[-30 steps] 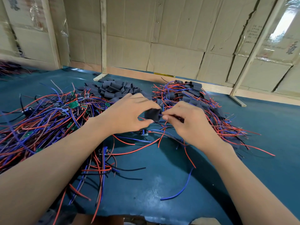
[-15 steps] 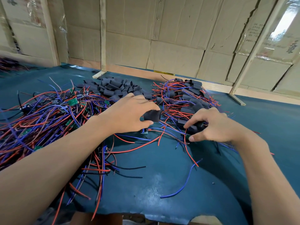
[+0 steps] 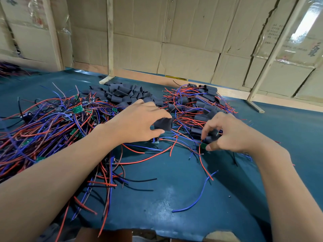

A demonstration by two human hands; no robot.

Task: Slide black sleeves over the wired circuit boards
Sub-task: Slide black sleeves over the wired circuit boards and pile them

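Sleeve [image 3: 163,124], black, pinched between thumb and fingers of my left hand [image 3: 138,123], held just above the table [image 3: 174,198] between the two wire heaps. Right hand [image 3: 232,135] curls over the sleeved pile, fingertips pinching a small green board [image 3: 203,146] with its wires. I judge the sleeve light, soft, easily flattened; best held by its edges so the mouth stays open. Board looks stiff; grip its sides.
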